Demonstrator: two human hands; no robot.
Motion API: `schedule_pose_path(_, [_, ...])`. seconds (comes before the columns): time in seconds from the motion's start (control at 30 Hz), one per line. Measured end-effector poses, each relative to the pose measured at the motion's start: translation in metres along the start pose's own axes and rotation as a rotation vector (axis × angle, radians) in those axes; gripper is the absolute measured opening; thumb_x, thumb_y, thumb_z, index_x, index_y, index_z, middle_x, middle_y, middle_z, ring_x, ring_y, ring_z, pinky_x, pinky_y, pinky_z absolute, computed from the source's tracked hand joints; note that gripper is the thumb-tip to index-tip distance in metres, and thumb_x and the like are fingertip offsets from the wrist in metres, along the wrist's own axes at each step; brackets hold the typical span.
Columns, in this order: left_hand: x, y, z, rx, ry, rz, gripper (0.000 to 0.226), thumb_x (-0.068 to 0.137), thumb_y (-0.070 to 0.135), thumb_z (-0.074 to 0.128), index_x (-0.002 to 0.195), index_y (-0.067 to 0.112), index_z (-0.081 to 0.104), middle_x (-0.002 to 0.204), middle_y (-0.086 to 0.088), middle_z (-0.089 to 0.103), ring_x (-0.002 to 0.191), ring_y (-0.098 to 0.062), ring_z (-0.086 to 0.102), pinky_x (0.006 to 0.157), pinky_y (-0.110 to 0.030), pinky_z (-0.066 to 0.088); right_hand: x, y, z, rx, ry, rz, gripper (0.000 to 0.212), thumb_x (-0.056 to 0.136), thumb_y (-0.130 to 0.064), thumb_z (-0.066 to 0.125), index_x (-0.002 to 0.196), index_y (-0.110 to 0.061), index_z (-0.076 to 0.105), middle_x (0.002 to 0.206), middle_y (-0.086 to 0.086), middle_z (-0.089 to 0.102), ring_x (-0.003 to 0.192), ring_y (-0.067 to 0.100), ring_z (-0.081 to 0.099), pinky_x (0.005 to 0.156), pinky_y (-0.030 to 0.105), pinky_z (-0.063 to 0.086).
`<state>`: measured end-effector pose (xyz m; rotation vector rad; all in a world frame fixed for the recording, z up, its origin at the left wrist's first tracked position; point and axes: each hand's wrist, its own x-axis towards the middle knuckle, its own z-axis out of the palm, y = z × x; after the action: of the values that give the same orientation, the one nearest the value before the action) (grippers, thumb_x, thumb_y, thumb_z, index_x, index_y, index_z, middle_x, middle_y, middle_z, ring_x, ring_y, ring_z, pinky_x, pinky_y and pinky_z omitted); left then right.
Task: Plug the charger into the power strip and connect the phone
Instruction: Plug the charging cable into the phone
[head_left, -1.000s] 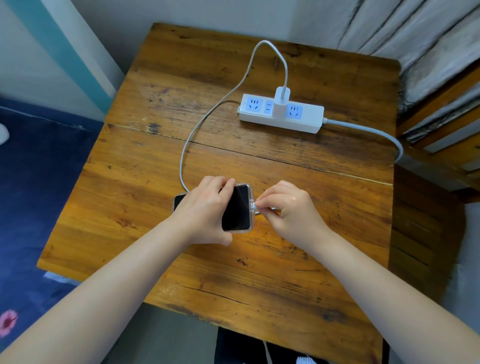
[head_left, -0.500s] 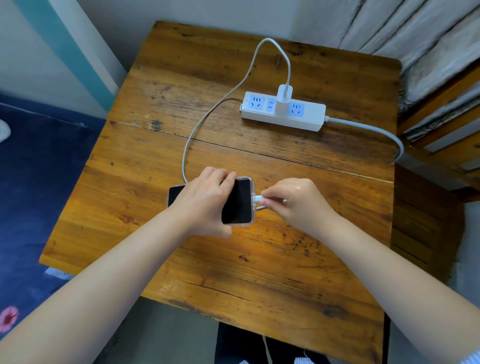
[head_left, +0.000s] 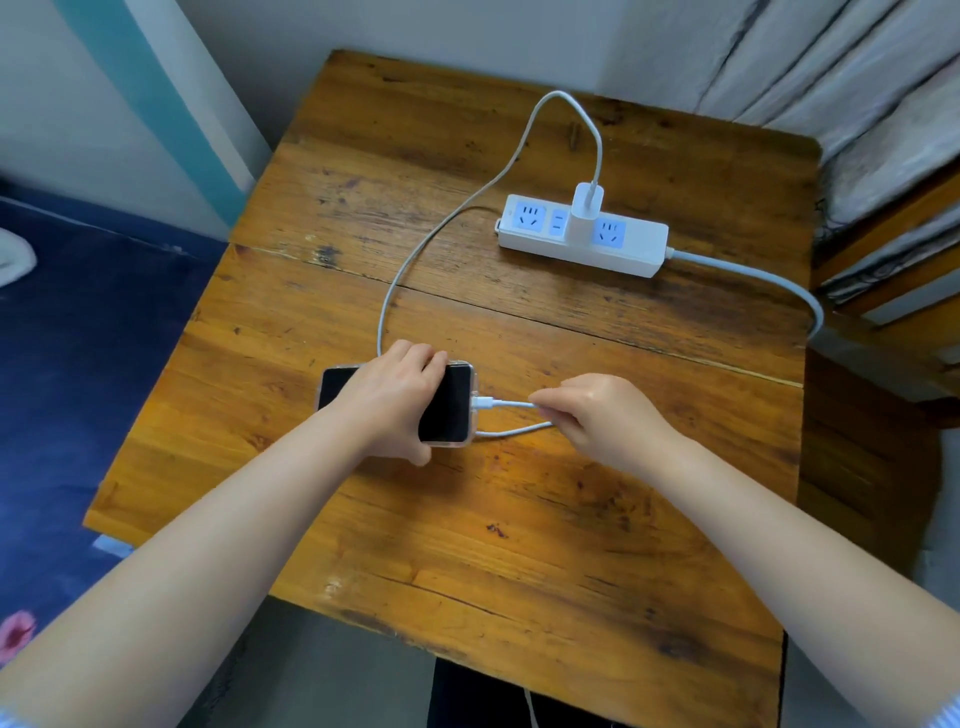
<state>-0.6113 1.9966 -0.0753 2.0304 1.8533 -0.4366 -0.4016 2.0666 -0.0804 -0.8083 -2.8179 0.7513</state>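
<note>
1. Blue patterned floor covering (head_left: 78, 364) at far left, beside the wooden table (head_left: 519, 545)
2. Phone (head_left: 447, 405) lying flat on the table near its middle, dark screen up, clear case around it
3. Left hand (head_left: 395, 400) clamped over the phone, fingers curled over the far edge, thumb on the near edge
4. White cable (head_left: 410, 270) arching from the charger, curving left down past the phone's far side, looping back near the right hand
5. Cable plug (head_left: 483, 402) seated in the phone's right end
6. Right hand (head_left: 602, 421) just right of the phone, thumb and forefinger pinching the cable a short way from the plug
7. Charger (head_left: 584, 213) standing upright in the power strip (head_left: 582, 236), between two blue sockets, at the far right of the table
8. Thick strip cord (head_left: 753, 275) running off the right edge
</note>
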Motion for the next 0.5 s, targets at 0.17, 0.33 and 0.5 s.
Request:
schedule_pose_path(0.17, [0.022,-0.012,0.003,0.029,-0.05,-0.05,0.104,0.062,0.038,0.075,0.141,0.007,0.015,0.139,-0.01,0.035,0.125,-0.027,0.032,0.101,-0.034,0.04,0.007,0.016,0.01,0.006,0.06,0.184,0.02,0.088,-0.004,0.055,0.105,-0.003,0.065,0.083,0.024,0.067,0.082,0.038,0.057,0.066,0.043,0.05])
schedule_pose_path(0.33, [0.052,-0.012,-0.003,0.071,-0.049,-0.085,0.105,0.06,0.037,0.079,0.14,0.005,0.019,0.137,-0.012,0.037,0.124,-0.027,0.034,0.102,-0.035,0.039,0.026,0.031,0.017,0.048,0.094,0.492,0.023,0.09,-0.013,0.053,0.111,-0.008,0.063,0.099,0.018,0.059,0.096,0.032,0.05,0.076,0.037,0.044])
schedule_pose_path(0.5, [0.07,-0.013,-0.003,0.126,-0.077,-0.08,0.103,0.059,0.037,0.079,0.138,0.005,0.022,0.137,-0.012,0.037,0.124,-0.028,0.035,0.103,-0.035,0.038,0.034,0.034,0.022,0.058,0.049,0.624,0.026,0.091,-0.018,0.052,0.113,-0.01,0.061,0.102,0.014,0.054,0.095,0.03,0.051,0.075,0.036,0.046])
